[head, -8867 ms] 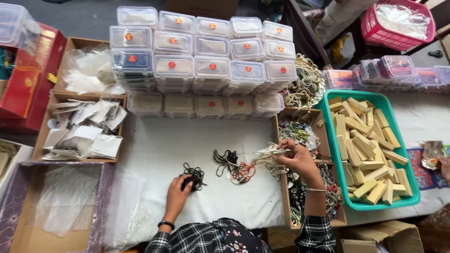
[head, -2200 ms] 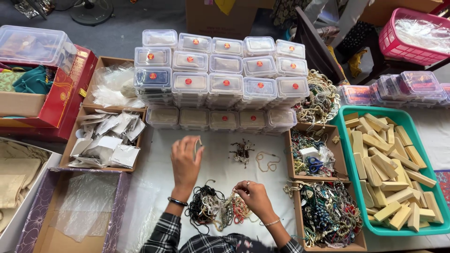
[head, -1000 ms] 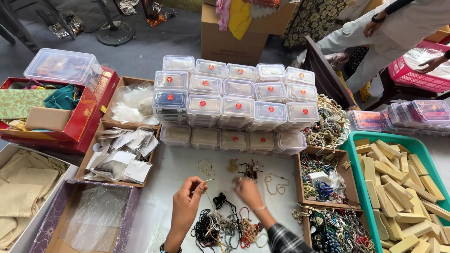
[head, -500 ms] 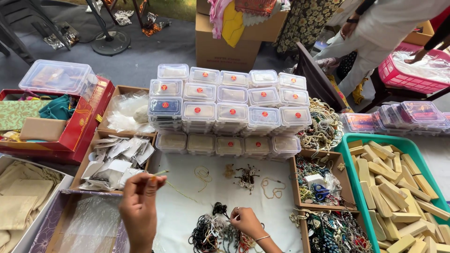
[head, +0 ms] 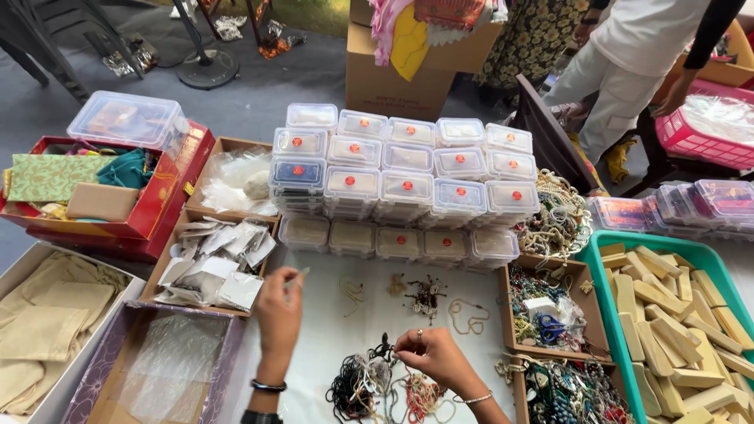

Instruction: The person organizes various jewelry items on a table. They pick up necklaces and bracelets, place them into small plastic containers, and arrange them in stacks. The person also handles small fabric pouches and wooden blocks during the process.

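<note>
While the left hand [head: 279, 310] pinches a small pale piece raised over the white table [head: 353, 330], the right hand [head: 432, 357] grips a strand from the tangled bead cords [head: 377, 389] lying directly beneath and nearer it.

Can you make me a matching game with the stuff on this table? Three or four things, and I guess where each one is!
Things:
1. scissors
2. wooden blocks
3. clear lidded boxes
4. tangled necklaces

Places:
A. stacked in rows at the back of the table
B. under the right hand
C. in the green tray
D. in a small cardboard tray with beads

Pairs: 1-D, 2-C, 3-A, 4-B
</note>
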